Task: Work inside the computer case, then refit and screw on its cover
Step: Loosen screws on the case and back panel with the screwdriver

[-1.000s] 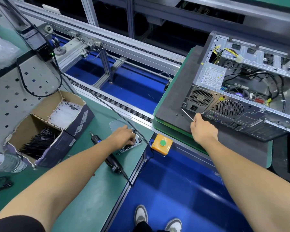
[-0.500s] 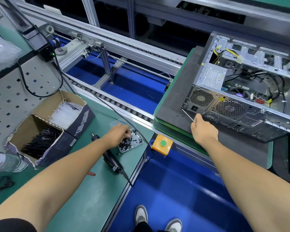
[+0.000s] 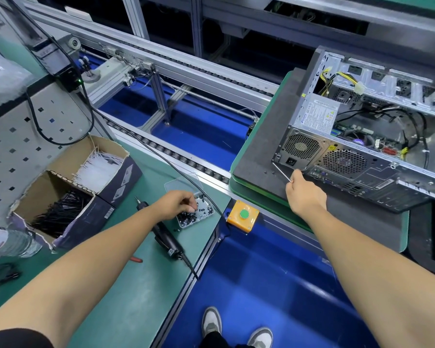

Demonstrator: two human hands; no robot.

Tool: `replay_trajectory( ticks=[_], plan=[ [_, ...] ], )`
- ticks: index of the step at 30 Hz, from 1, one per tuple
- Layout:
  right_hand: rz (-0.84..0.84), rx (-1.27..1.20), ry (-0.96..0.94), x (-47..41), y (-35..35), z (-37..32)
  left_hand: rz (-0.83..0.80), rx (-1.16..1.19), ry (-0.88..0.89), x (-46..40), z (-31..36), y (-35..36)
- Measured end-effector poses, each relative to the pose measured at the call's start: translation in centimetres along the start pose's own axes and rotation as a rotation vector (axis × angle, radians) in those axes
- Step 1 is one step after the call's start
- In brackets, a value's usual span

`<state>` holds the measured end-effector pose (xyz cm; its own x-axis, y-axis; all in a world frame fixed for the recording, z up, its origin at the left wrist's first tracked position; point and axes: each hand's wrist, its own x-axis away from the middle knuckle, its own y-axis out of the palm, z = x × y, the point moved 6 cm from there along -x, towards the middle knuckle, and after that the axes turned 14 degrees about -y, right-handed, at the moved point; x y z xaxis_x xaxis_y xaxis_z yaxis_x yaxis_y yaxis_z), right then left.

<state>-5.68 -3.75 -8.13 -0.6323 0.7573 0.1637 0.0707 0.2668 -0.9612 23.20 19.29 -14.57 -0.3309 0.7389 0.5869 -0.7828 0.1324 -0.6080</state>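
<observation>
An open computer case (image 3: 367, 151) lies on its side on a dark mat (image 3: 256, 156) at the right, its cover off and its cables and board exposed. My right hand (image 3: 304, 194) is at the case's rear corner and pinches a thin white cable tie (image 3: 281, 173). At the bench's edge, my left hand (image 3: 176, 204) reaches into a clear plastic tray of small black screws (image 3: 199, 216) with curled fingertips among them. A black electric screwdriver (image 3: 163, 234) lies on the green bench just below that hand.
A cardboard box (image 3: 68, 192) holds white and black cable ties at the left. An orange box with a green button (image 3: 242, 216) sits on the bench's edge. A roller conveyor (image 3: 176, 151) runs behind. Red-handled cutters (image 3: 136, 259) and a plastic bottle (image 3: 10, 242) lie nearby.
My left hand has drawn back a little from over the screw tray, uncovering the screws, and its fingertips now pick among them. My right hand has stayed at the case corner.
</observation>
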Motion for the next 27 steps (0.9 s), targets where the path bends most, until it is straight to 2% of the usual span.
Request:
replay_trajectory(
  ticks=[7,13,17,20,24,27],
  plan=[
    [-0.009,-0.027,0.000,0.0,0.0,0.1,0.041,0.279,0.000,0.3,1.7,0.2],
    [-0.043,-0.212,0.031,0.4,-0.6,0.9,0.186,0.395,0.302,-0.7,14.0,1.4],
    [0.051,-0.327,0.056,1.7,-0.9,1.5,0.302,0.325,0.399,-2.0,20.7,2.9],
    [0.054,-0.330,0.024,2.2,-0.8,1.7,0.395,0.267,0.350,-3.0,22.1,3.9],
    [0.059,-0.393,0.023,2.2,-0.8,2.1,0.350,0.301,0.256,-4.5,21.2,4.7],
    [0.049,-0.409,0.026,2.1,-0.6,2.1,0.362,0.328,0.253,-4.7,20.8,4.4]
  ],
)
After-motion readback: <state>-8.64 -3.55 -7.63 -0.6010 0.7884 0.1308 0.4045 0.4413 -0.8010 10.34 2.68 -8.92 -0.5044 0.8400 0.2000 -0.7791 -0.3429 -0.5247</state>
